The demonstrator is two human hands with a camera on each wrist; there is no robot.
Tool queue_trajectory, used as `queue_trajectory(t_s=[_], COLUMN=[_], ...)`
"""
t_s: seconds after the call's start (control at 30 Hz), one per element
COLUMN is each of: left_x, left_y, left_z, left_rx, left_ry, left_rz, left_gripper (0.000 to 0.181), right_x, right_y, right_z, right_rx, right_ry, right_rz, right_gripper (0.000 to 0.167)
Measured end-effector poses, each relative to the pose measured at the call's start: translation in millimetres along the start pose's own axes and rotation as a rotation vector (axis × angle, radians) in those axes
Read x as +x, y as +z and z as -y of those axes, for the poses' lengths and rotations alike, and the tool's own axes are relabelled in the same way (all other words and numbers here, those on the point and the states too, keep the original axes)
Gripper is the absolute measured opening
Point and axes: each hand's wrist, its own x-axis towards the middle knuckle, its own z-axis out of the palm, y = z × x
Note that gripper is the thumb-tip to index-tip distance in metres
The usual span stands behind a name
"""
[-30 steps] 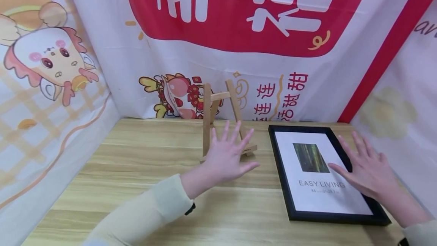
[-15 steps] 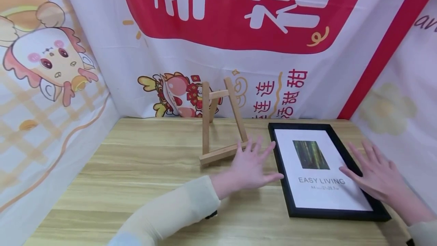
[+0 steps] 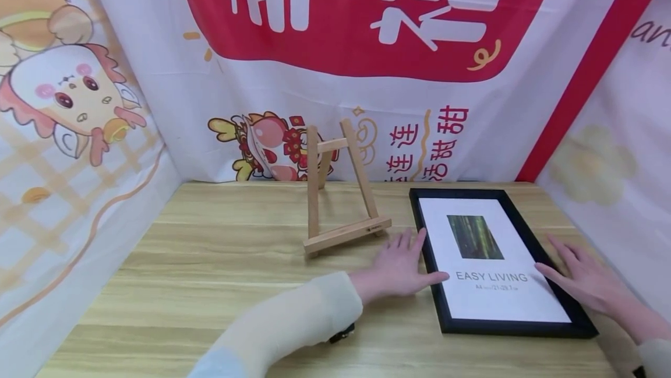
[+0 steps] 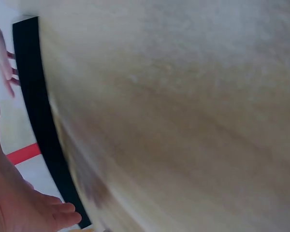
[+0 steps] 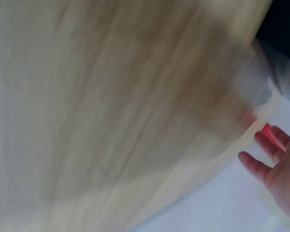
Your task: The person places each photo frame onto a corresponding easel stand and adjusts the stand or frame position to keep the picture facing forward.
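Note:
A black picture frame (image 3: pixel 442 308) with a white "EASY LIVING" insert lies flat on the wooden table. My left hand (image 3: pixel 399 267) is at its left edge, thumb stretched over the border and the other fingers along the side. In the left wrist view, that hand (image 4: pixel 19 198) is by the dark edge of the frame (image 4: pixel 36 87). On the opposite side is my right hand (image 3: pixel 589 279), its thumb reaching over the right border and its fingers extended. The right wrist view has its fingers (image 5: pixel 255 166) loosely spread near the frame's corner (image 5: pixel 285 29). Neither hand visibly grips the frame.
A small wooden easel (image 3: pixel 348 235) stands on the table (image 3: pixel 209 285) left of the frame, near the back. Printed white cloth (image 3: pixel 251 92) hangs behind the table, and more cloth walls (image 3: pixel 68 203) enclose the left and right sides.
My left hand has moved right, from in front of the easel to the frame's left edge. My right hand has shifted slightly right and lower, to the right edge. The frame stays in place.

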Motion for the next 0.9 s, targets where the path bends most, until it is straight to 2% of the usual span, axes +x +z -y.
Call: queue_trajectory(t_s=[0.17, 0.3, 0.67, 0.8, 0.9], left_x=[8.8, 12.2, 13.9, 15.7, 13.9], left_y=[11.3, 15.5, 22.7, 27.1, 24.1], left_z=[-2.0, -3.4, -1.4, -1.2, -3.1], left_rx=[-0.109, -0.192, -0.206, -0.237, -0.27], left_ry=[-0.05, -0.081, -0.058, -0.07, -0.09], left_rz=[0.02, 0.042, 0.017, 0.025, 0.025], left_gripper=[0.104, 0.105, 0.103, 0.102, 0.1], right_x=[0.4, 0.3, 1.9, 3.4, 4.1], right_y=[0, 1, 4, 7, 8], right_z=[-5, -6, -11, -8, -4], right_rx=[0.033, 0.05, 0.072, 0.098, 0.133], right_ry=[0.044, 0.043, -0.009, -0.028, -0.05], right_rz=[0.034, 0.031, 0.006, -0.027, -0.045], right_gripper=[0.093, 0.091, 0.08, 0.075, 0.07])
